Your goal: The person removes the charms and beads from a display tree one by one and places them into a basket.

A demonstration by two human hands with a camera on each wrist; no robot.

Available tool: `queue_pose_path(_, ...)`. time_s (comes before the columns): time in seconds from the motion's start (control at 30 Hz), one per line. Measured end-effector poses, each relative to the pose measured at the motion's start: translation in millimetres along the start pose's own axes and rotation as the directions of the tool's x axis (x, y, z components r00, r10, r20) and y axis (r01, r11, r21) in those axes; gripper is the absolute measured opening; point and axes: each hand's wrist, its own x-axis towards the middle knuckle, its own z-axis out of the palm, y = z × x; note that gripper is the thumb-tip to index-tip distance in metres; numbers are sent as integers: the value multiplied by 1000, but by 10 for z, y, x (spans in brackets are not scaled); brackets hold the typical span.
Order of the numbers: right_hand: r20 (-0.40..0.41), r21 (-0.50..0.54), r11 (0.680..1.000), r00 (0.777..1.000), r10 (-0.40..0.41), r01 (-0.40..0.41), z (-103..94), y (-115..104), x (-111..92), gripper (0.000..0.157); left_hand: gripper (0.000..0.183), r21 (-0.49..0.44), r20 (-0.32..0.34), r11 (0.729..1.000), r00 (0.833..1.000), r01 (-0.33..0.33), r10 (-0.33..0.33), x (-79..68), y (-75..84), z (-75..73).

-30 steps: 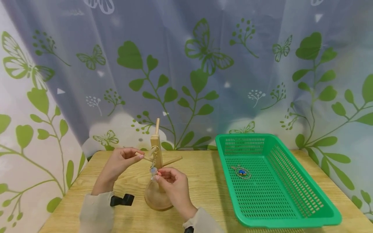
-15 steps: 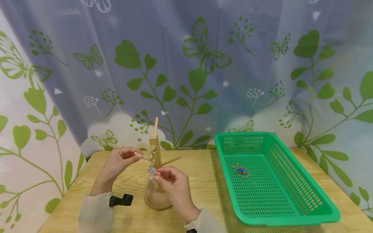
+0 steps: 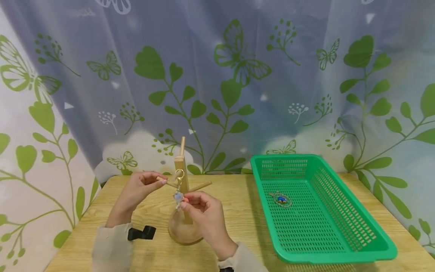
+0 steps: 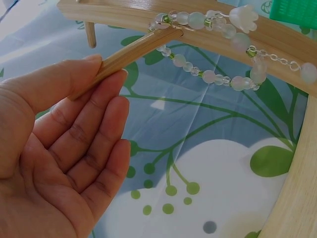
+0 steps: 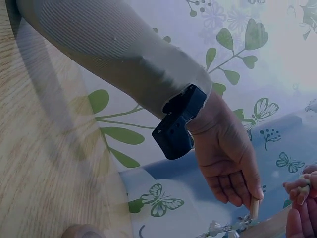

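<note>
Gold ring (image 3: 183,175) hooped around a front peg, and its chain (image 3: 179,185) drops to pale beads (image 3: 178,197) right at your right fingertips! Your right hand (image 3: 207,209) is nearly closed, thumb and forefinger pinching a small coral piece (image 3: 185,199) beside those beads. Over on the other side, your left hand (image 4: 69,144) has thumb and forefinger nipped on the outer end of a wooden peg (image 4: 129,54), remaining fingers slightly bent and holding nothing. Nearer the post, that peg carries a strand (image 4: 209,76) of pale beads, a white flower (image 4: 243,19) among them. Wooden stand (image 3: 185,185) upright on the table (image 3: 149,207), green basket (image 3: 336,258) to its right, blue charm (image 3: 281,199) lying inside.
</note>
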Motion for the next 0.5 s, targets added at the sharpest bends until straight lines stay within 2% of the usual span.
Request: queue_pose_path(0.5, 4, 2, 1000, 1000, -23, 23, -66, -129, 5, 19, 32, -5, 6, 1000, 1000, 6, -6, 3, -28, -7)
